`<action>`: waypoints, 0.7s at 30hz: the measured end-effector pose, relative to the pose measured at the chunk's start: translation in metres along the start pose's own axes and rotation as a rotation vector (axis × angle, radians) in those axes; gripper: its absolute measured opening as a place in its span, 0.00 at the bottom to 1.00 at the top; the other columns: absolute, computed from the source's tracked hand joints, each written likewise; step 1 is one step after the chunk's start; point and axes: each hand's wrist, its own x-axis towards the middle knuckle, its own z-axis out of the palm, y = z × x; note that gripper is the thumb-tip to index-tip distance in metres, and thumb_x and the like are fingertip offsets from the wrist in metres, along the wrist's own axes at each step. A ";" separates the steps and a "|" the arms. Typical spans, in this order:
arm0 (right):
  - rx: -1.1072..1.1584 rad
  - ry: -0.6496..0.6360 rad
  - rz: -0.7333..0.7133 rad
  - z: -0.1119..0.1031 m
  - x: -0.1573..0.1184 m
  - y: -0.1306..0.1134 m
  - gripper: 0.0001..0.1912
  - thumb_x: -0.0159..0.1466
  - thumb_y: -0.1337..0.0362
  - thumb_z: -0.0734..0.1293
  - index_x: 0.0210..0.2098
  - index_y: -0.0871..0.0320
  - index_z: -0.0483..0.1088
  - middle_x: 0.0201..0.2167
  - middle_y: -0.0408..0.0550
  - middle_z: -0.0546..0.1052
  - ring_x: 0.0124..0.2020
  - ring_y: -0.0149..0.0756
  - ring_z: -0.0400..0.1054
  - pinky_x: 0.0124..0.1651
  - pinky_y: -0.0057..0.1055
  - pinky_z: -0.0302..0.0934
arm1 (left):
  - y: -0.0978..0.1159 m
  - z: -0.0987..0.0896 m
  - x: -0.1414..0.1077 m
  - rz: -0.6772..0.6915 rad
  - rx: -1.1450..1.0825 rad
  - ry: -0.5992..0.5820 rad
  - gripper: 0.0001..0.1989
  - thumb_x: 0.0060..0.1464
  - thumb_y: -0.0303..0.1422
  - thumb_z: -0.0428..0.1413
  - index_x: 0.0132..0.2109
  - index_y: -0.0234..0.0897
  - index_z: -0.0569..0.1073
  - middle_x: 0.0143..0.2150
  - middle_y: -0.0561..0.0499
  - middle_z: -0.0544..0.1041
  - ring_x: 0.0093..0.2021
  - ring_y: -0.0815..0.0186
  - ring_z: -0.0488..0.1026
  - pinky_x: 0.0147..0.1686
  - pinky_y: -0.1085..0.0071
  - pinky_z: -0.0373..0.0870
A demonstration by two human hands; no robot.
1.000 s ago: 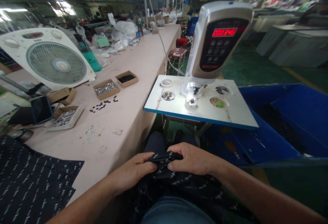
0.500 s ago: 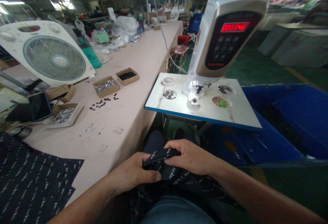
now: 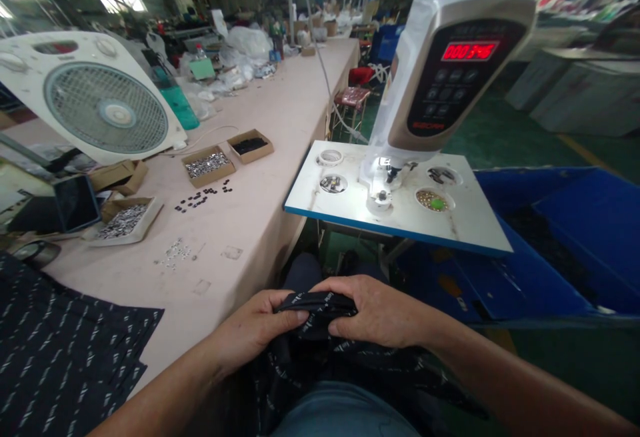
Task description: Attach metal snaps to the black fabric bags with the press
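Over my lap I hold a piece of black fabric (image 3: 317,313) with small white lettering, folded along its upper edge. My left hand (image 3: 255,327) pinches the fold at its left end, thumb on top. At the right end my right hand (image 3: 383,310) grips the same fold, its fingers behind the cloth and partly hidden. The rest of the fabric hangs down across my legs. Beyond my hands stands a snap-press machine (image 3: 450,77) with a red digital display, its white work plate (image 3: 330,205) holding small metal parts in round wells.
On the table (image 3: 260,203) at left are a box fan (image 3: 107,103), a box of metal parts (image 3: 207,165), a box of black parts (image 3: 250,147), loose parts and more printed black fabric (image 3: 65,350). A blue bin (image 3: 565,223) sits below the plate at right.
My hands have shifted along the fabric's edge, and the fold between them now lies straighter and flatter. The left thumb has moved up onto the fold. The camera view has shifted slightly.
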 end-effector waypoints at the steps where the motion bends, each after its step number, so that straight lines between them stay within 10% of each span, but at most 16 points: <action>1: 0.022 -0.007 0.005 0.000 0.000 0.000 0.26 0.57 0.73 0.68 0.55 0.54 0.74 0.45 0.43 0.80 0.45 0.37 0.75 0.49 0.29 0.66 | 0.001 0.000 0.000 -0.002 0.008 0.002 0.18 0.52 0.42 0.66 0.43 0.32 0.78 0.36 0.49 0.80 0.33 0.69 0.74 0.37 0.75 0.67; 21: 0.163 0.082 0.032 0.007 0.007 0.007 0.21 0.59 0.69 0.69 0.53 0.55 0.74 0.46 0.44 0.81 0.48 0.39 0.75 0.52 0.33 0.65 | -0.006 0.005 0.002 -0.011 -0.123 -0.078 0.13 0.46 0.32 0.67 0.39 0.30 0.80 0.35 0.47 0.81 0.32 0.70 0.75 0.35 0.77 0.69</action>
